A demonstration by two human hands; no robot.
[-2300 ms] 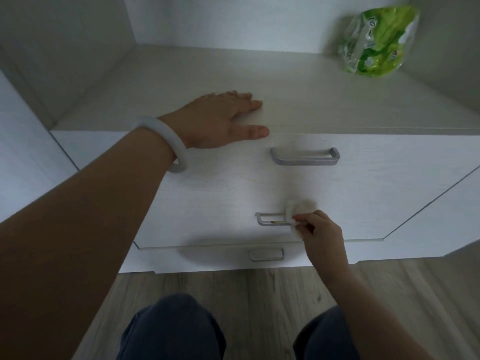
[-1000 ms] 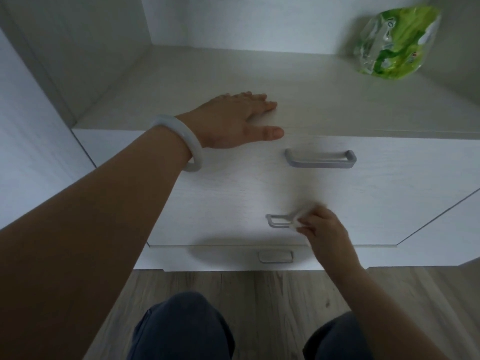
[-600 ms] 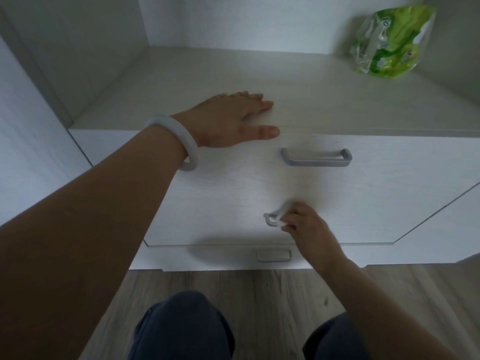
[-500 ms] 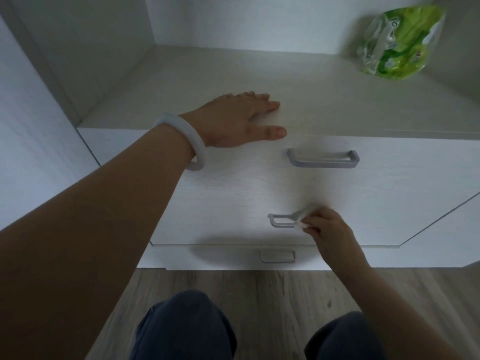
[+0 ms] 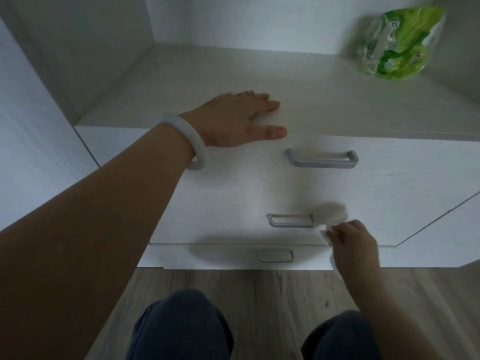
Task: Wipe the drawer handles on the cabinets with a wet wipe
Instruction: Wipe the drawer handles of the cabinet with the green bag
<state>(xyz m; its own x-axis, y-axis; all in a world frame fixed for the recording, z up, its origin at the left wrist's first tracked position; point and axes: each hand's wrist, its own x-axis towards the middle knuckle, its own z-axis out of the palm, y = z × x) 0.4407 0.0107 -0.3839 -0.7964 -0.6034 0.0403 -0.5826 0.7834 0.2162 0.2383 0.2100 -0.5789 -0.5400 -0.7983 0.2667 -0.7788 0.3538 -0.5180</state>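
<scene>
A white cabinet has three drawers with grey metal handles: the top handle (image 5: 322,159), the middle handle (image 5: 289,221) and the bottom handle (image 5: 275,255). My right hand (image 5: 354,242) pinches a white wet wipe (image 5: 333,216), blurred with motion, at the right end of the middle handle. That end is covered by the wipe. My left hand (image 5: 239,120), a pale bangle on its wrist, lies flat with fingers spread on the front edge of the cabinet top (image 5: 337,105), holding nothing.
A green wet wipe pack (image 5: 397,42) leans in the back right corner of the cabinet top. Pale walls close in the niche on the left and right. My knees in dark trousers are over the wooden floor (image 5: 272,294) below.
My right hand has slid the wipe along the middle handle, toward the left end and back to the right end. The left hand has stayed flat on the cabinet top.
</scene>
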